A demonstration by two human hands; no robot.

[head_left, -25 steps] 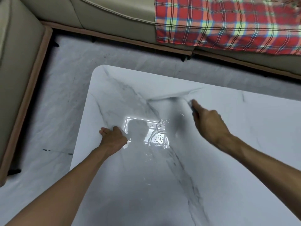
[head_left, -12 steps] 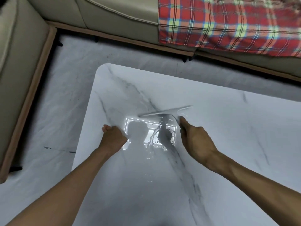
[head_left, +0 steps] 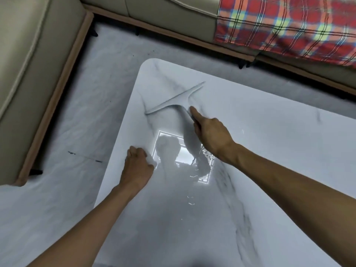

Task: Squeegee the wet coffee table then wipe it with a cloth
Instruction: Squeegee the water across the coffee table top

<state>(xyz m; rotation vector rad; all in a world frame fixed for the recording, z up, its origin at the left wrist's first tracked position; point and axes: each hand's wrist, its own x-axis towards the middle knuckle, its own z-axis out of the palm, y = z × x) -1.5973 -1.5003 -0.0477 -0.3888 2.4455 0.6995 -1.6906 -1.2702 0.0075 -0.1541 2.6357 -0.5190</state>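
My right hand (head_left: 210,133) grips the handle of the grey squeegee (head_left: 174,100), fingers wrapped round it and the index finger laid straight along the handle toward the blade. The squeegee sits at 12 o'clock from the middle of the view, near the far left rounded corner of the coffee table (head_left: 269,151). Its blade lies on the white marble-look top and slants from 8 o'clock up to 2 o'clock. The handle runs back from the blade's middle toward 5 o'clock into my palm.

My left hand (head_left: 136,166) is at 8 o'clock from the right one, near the table's left edge. It is clenched in a loose fist, knuckles on the tabletop, with nothing showing in it.

Between the two hands the wet surface mirrors a bright square ceiling light (head_left: 183,157), with water droplets (head_left: 207,155) beaded at its 3 o'clock side, just beside my right wrist.

A beige sofa (head_left: 28,74) wraps round from 9 to 12 o'clock. A red plaid blanket (head_left: 289,26) lies over it at 1 o'clock. Pale marbled floor (head_left: 57,199) shows at 8 o'clock.
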